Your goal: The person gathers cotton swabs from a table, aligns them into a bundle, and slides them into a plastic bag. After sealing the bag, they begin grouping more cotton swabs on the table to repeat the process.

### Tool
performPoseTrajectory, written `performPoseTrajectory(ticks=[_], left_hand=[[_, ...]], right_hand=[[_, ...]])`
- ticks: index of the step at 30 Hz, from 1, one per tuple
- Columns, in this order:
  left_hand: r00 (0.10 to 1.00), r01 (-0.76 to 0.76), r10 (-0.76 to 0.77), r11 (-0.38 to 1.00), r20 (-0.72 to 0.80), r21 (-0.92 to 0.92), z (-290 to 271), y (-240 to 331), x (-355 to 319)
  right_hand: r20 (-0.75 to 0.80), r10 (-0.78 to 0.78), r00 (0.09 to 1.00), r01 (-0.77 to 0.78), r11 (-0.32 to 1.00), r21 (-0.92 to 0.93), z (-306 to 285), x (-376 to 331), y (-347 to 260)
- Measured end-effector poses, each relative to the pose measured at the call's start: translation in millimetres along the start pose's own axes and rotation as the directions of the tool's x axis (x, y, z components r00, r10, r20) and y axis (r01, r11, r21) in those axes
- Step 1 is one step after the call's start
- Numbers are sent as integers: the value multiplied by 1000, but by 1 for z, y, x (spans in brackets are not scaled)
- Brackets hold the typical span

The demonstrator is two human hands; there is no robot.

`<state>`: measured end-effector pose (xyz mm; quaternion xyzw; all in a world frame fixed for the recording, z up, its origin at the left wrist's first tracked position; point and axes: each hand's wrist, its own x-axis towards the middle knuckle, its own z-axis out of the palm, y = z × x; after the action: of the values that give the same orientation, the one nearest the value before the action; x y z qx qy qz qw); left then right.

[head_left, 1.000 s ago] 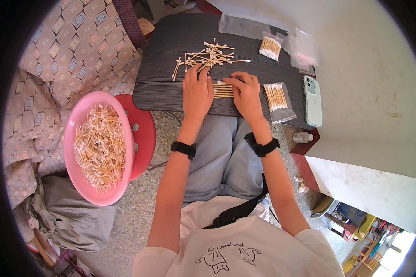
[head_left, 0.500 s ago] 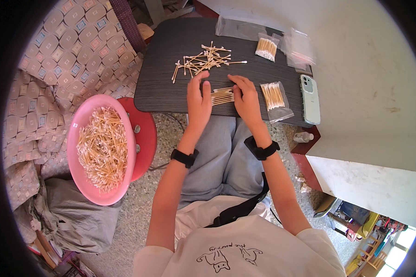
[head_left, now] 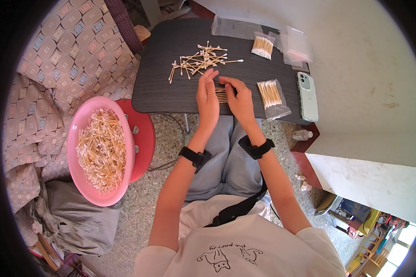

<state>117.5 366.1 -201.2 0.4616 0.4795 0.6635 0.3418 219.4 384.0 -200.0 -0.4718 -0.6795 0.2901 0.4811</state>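
Observation:
A small row of cotton swabs [head_left: 222, 95] lies side by side on the dark table, between my two hands. My left hand [head_left: 208, 99] stands on edge at the swabs' left ends, its fingers stretched out and pointing away from me. At the right ends is my right hand [head_left: 240, 100], fingers loosely bent and apart; it hides part of the row. Neither hand closes around the swabs. Just beyond my fingertips, a loose pile of cotton swabs [head_left: 203, 59] lies crisscrossed. A clear bag of swabs [head_left: 270, 94] rests to the right of my right hand.
Farther back on the dark table [head_left: 157, 60] lie another filled swab bag [head_left: 262, 47], flat clear bags [head_left: 295, 46] and a long clear plastic sleeve [head_left: 235, 28]. A pale green phone [head_left: 307, 97] lies by the right edge. Left, a pink basin [head_left: 130, 157] full of swabs sits on a red stool [head_left: 143, 138].
My hands have come closer together around the row of swabs, the left one shifting right. Less of the row shows between them. The pile and bags stay put.

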Motion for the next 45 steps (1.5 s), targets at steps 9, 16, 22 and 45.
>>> performPoseTrajectory(ticks=[9, 16, 22, 45], left_hand=[[1000, 0, 2, 998, 29, -58, -17, -4, 11], [997, -32, 35, 998, 64, -52, -18, -6, 9], [998, -23, 27, 998, 57, -65, -17, -6, 9], [987, -123, 86, 947, 132, 296, -13, -6, 6]], right_hand=[[-11, -161, 987, 160, 985, -71, -9, -3, 0], [54, -195, 979, 200, 971, -129, -16, -1, 1], [73, -205, 976, 213, 967, -137, -20, 1, 5], [63, -188, 980, 192, 978, -75, -20, 3, 4]])
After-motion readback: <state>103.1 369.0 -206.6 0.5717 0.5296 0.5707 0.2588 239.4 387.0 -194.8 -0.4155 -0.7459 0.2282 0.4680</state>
